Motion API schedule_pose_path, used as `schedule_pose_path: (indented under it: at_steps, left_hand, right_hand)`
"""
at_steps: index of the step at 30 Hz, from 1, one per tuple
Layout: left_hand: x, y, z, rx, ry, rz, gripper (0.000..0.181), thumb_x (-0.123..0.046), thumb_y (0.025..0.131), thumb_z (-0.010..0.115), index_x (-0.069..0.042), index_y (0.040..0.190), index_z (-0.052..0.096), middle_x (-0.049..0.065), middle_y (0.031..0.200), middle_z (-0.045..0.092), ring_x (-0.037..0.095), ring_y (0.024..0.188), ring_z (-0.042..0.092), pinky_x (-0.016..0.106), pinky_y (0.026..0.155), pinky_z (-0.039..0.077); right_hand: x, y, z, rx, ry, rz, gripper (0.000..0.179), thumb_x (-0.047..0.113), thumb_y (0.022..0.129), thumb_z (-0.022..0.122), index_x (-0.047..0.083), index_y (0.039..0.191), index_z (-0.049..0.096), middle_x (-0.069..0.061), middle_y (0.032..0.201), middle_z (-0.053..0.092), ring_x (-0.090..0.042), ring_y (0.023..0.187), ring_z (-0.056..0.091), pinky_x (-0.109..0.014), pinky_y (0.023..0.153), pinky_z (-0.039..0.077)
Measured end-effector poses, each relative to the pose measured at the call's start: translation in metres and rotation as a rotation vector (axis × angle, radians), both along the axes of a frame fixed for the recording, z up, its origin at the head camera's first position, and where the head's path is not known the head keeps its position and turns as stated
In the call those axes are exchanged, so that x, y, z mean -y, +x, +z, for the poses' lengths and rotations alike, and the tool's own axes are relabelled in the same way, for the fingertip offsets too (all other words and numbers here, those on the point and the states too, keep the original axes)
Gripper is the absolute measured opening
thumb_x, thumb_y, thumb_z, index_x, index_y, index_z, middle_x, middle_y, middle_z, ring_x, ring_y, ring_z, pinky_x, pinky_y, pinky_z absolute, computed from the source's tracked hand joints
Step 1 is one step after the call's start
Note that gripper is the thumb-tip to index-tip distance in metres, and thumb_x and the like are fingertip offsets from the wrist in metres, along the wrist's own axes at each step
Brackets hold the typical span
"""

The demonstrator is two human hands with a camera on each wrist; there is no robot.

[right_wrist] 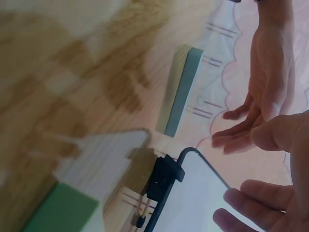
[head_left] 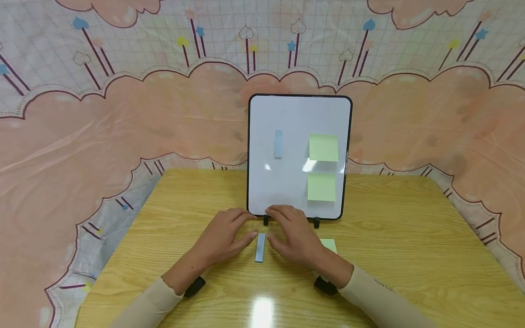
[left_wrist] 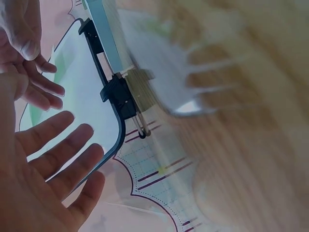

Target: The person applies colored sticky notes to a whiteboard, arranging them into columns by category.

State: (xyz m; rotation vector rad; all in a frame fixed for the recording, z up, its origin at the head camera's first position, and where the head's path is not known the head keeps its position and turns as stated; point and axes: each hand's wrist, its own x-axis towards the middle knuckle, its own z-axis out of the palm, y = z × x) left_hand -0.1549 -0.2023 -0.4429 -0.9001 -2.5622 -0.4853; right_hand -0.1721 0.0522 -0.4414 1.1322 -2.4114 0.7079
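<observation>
Both hands hover low in front of a small whiteboard (head_left: 287,114), palms facing and fingers loosely bent. Between them, a narrow blue sticky note pad (head_left: 260,248) lies on the wooden table; its thickness shows in the right wrist view. My left hand (head_left: 223,234) is just left of this pad, with nothing in its fingers. On the other side is my right hand (head_left: 296,236), also holding nothing, its fingertips near the board's lower edge. A green sticky note pad (head_left: 329,245) lies partly hidden behind the right forearm.
One blue strip note (head_left: 278,144) is stuck on the board's left half. Two green notes, an upper note (head_left: 323,148) and a lower note (head_left: 321,187), are on its right. Black clip feet (head_left: 316,222) support the board. A patterned cloth (head_left: 197,123) hangs behind the table.
</observation>
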Motion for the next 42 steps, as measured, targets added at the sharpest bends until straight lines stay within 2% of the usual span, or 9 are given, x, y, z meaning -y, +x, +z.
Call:
schedule_pose_path:
  at_steps: [8,13,20,27,32,37,42]
  left_hand:
    - [0.005,0.004,-0.005,0.078,-0.052,-0.032,0.046,-0.043,0.1,0.073,-0.012,0.134,0.07,0.004,0.133,0.069,0.026,0.119,0.067,0.049,0.1,0.056]
    - [0.005,0.005,-0.006,0.134,-0.095,-0.044,0.05,-0.048,0.098,0.074,-0.013,0.135,0.069,0.003,0.131,0.069,0.025,0.118,0.067,0.048,0.1,0.055]
    - [0.004,0.006,-0.006,0.219,-0.161,-0.041,0.056,-0.055,0.097,0.073,-0.015,0.135,0.069,0.001,0.13,0.068,0.023,0.12,0.065,0.047,0.102,0.054]
    - [0.004,0.009,-0.006,0.29,-0.196,-0.036,0.065,-0.061,0.091,0.078,-0.018,0.138,0.068,-0.001,0.133,0.066,0.022,0.121,0.064,0.045,0.106,0.052]
    - [0.003,0.008,-0.005,0.306,-0.213,-0.032,0.066,-0.06,0.089,0.08,-0.02,0.139,0.067,-0.002,0.137,0.064,0.02,0.127,0.061,0.044,0.108,0.05]
    - [0.001,0.007,-0.005,0.303,-0.217,-0.033,0.067,-0.059,0.088,0.082,-0.017,0.138,0.068,-0.001,0.137,0.063,0.02,0.128,0.06,0.044,0.107,0.051]
    - [0.0,0.004,-0.005,0.3,-0.206,-0.04,0.069,-0.057,0.086,0.085,-0.014,0.137,0.068,-0.001,0.136,0.063,0.021,0.127,0.06,0.043,0.107,0.052]
  right_hand:
    - [0.002,0.005,-0.001,0.038,0.064,0.019,0.056,0.022,0.091,0.082,0.003,0.14,0.064,-0.009,0.141,0.063,-0.029,0.134,0.057,-0.054,0.108,0.048]
    - [0.001,0.007,-0.002,0.061,0.107,0.031,0.058,0.027,0.09,0.083,0.003,0.14,0.064,-0.009,0.143,0.062,-0.029,0.135,0.056,-0.053,0.108,0.049]
    - [0.004,0.005,-0.003,0.065,0.127,0.094,0.049,0.028,0.088,0.086,0.002,0.126,0.07,-0.01,0.134,0.066,-0.028,0.129,0.06,-0.048,0.107,0.051]
    - [0.007,0.006,-0.005,0.139,0.215,0.109,0.048,0.035,0.088,0.087,0.003,0.122,0.074,-0.008,0.135,0.066,-0.027,0.129,0.06,-0.046,0.108,0.051]
    - [0.011,0.006,-0.006,0.153,0.263,0.112,0.049,0.039,0.086,0.09,0.004,0.118,0.075,-0.006,0.132,0.066,-0.025,0.126,0.061,-0.041,0.108,0.051]
    - [0.014,0.004,-0.007,0.167,0.278,0.122,0.043,0.039,0.083,0.092,0.007,0.108,0.078,-0.004,0.126,0.068,-0.023,0.119,0.064,-0.038,0.104,0.053]
    - [0.017,0.004,-0.004,0.184,0.301,0.109,0.043,0.041,0.082,0.093,0.008,0.105,0.079,-0.004,0.125,0.068,-0.022,0.115,0.065,-0.035,0.1,0.055]
